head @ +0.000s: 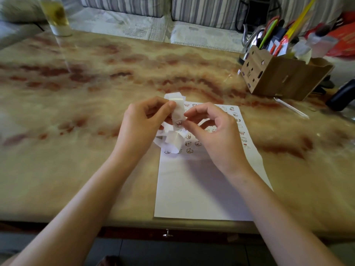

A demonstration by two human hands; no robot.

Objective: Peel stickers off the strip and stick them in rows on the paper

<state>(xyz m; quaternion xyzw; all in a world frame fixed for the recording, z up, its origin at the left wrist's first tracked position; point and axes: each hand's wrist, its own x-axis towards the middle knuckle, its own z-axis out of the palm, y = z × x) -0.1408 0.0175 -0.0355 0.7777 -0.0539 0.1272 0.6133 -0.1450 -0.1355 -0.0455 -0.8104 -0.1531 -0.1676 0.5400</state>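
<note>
A white paper sheet (197,189) lies on the marble-patterned table, its far half filled with rows of small cartoon stickers (192,144). Above it my left hand (142,125) grips a white sticker strip (179,114), held upright, with its used backing curling down in loops (171,142) onto the sheet. One cartoon sticker (179,123) still sits on the strip. My right hand (213,131) pinches at that sticker's edge with thumb and forefinger. Whether the sticker has lifted off the strip is hidden by the fingertips.
A cardboard organiser (282,75) stuffed with pens and scissors stands at the back right, a dark object (343,95) beside it. A glass bottle (56,16) stands at the back left. A striped sofa runs behind the table. The table's front edge (134,224) is near me.
</note>
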